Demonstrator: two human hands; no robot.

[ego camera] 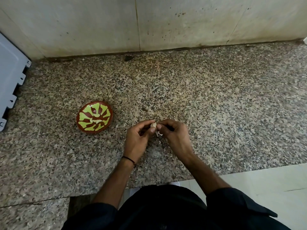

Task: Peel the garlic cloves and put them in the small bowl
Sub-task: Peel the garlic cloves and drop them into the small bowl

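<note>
A pale garlic clove (153,125) is pinched between the fingertips of both hands above the speckled granite counter. My left hand (138,138) grips it from the left, thumb and forefinger curled on it. My right hand (172,132) pinches it from the right, and a strip of papery skin (157,133) hangs below the fingers. The small bowl (94,119), brown with a green pattern, sits on the counter to the left of my hands. Three peeled cloves (96,119) lie in its middle.
Bits of garlic skin (160,142) lie on the granite counter (216,113) under my hands. A grey appliance (10,83) stands at the far left edge. A stained wall (149,22) closes the back. The counter's front edge runs just before my body, with floor tiles at lower right.
</note>
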